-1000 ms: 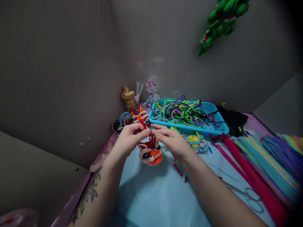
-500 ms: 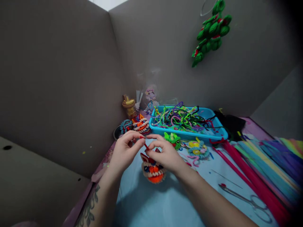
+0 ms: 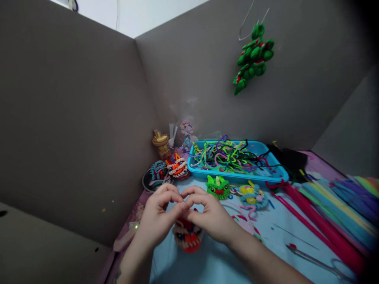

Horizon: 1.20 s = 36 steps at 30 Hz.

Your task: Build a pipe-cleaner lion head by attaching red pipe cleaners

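My left hand (image 3: 161, 215) and my right hand (image 3: 209, 217) meet at the fingertips, both closed in a pinch. A short red pipe cleaner is between them, now almost wholly covered by the fingers. Just below is a small pipe-cleaner animal head (image 3: 188, 238) in cream, orange and dark blue, with red on top; the fingers partly cover its upper part. Whether they touch it I cannot tell. Past my right hand sit a green pipe-cleaner head (image 3: 218, 187) with a red mouth and a blue-and-yellow pipe-cleaner piece (image 3: 253, 197).
A blue tray (image 3: 237, 178) of tangled pipe-cleaner scraps stands at the back. Scissors (image 3: 315, 258) and a thin wire (image 3: 296, 236) lie at right, near bundles of coloured pipe cleaners (image 3: 340, 207). A brown cup (image 3: 161, 145) and finished heads (image 3: 177, 167) stand back left; a green ornament (image 3: 254, 57) hangs above.
My hands have come together, hiding the red pipe cleaner that showed between them. The whole scene sits lower in view as the head camera tilted up.
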### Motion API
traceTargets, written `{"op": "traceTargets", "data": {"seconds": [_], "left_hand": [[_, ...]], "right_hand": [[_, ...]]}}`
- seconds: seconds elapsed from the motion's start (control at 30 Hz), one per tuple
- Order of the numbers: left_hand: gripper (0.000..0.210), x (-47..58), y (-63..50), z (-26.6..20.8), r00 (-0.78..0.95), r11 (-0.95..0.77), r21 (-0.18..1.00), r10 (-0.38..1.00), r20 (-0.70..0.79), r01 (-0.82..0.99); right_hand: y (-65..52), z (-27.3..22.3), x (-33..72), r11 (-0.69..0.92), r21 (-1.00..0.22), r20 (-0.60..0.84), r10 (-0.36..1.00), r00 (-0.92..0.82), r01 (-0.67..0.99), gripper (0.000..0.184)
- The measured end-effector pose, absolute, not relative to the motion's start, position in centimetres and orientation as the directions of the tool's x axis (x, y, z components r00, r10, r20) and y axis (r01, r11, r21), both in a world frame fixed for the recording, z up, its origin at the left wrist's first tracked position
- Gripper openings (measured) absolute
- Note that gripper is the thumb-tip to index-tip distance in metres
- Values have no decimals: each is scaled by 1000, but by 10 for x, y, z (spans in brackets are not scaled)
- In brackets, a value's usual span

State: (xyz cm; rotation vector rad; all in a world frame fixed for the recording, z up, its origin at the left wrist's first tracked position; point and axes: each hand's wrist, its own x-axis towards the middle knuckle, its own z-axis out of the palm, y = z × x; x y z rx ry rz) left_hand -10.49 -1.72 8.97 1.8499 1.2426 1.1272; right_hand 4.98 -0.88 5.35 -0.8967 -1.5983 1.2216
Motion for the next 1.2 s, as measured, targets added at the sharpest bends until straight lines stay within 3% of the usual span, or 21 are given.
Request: {"op": "traceTargets", "data": {"seconds": [0.1, 0.23, 0.3, 0.37, 0.53, 0.8, 1.07, 1.17, 1.2], "left_hand": [[22, -108, -13, 85, 223, -283, 897, 951, 216, 341], [14, -111, -5, 69, 176, -187, 959, 973, 150, 214], [37, -111, -3, 59, 152, -134, 979, 982, 110, 155], [44, -111, -3, 51, 188, -96, 984, 980, 67, 152], [28, -106, -7, 39, 191, -137, 957, 978, 89, 257], [8, -101, -10, 32, 134, -173, 957, 980, 145, 233], [10, -107, -13, 38, 161, -210, 966, 969, 185, 153], [14, -111, -10, 31, 129, -132, 985, 985, 117, 112], [18, -112, -9, 29, 107, -95, 990, 991, 84, 103]], "right_hand": [[-8, 50, 47, 231, -973, 211, 926, -312, 27, 13], [-4, 43, 45, 102, -990, 124, 962, -244, -99, 10], [-1, 41, 46, 70, -991, 92, 975, -201, -114, 9], [1, 41, 47, 94, -993, 104, 981, -162, -68, 4], [1, 43, 49, 109, -994, 111, 982, -154, -18, 5], [-2, 47, 49, 196, -980, 198, 969, -146, -24, 8], [-5, 53, 49, 315, -944, 323, 944, -71, -101, 5], [-5, 55, 49, 359, -930, 364, 930, -55, -79, 5], [-6, 58, 53, 369, -928, 371, 927, -54, -53, 13]]}}
